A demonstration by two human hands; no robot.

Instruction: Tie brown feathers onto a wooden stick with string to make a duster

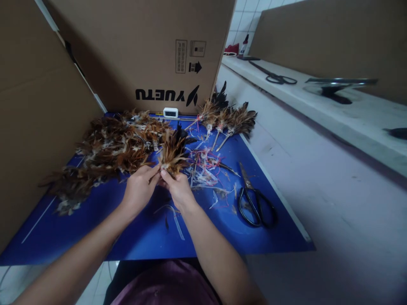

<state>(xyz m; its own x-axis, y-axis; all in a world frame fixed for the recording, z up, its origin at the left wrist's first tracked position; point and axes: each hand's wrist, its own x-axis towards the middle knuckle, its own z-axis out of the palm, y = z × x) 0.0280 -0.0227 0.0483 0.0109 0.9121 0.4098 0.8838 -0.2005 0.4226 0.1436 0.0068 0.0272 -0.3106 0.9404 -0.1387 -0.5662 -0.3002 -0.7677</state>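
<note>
A bundle of brown and black feathers (171, 154) stands upright between my two hands, just above the blue table. My left hand (141, 184) pinches its base from the left. My right hand (178, 186) grips the same base from the right, thumb on the pale quill ends. Whatever lies inside the fingers is hidden. Left of my hands spreads a large pile of loose brown feathers (117, 146). Several finished-looking feather dusters (233, 120) with thin sticks lie at the back right. Scraps of clear strip and pink string (205, 167) are scattered beside my right hand.
Black-handled scissors (256, 207) lie on the right of the blue tabletop (203, 239). A small white digital clock (171, 112) stands at the back against a cardboard panel (136, 46). On the pale ledge at right is another pair of scissors (276, 79).
</note>
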